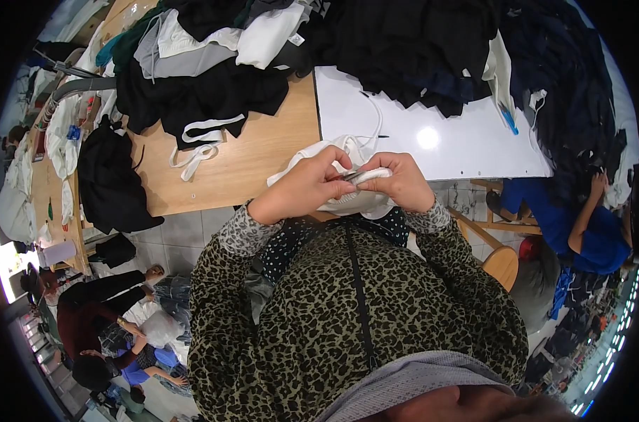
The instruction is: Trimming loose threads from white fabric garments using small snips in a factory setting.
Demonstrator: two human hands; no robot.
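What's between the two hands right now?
Head view: the left hand and right hand pinch a fold of white garment, with small metal snips between.

Bright overhead glare on the white board (432, 137); fisheye-bent, dark edges.

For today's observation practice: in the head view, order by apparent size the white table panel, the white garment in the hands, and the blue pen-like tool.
1. white table panel
2. white garment, nearer the camera, so somewhat flattered
3. blue pen-like tool

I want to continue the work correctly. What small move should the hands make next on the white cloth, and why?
Probably close the small snips on the cloth's edge. The left hand holds them against the white cloth, and the right hand pinches that fold tight beside them, so the spot seems ready.
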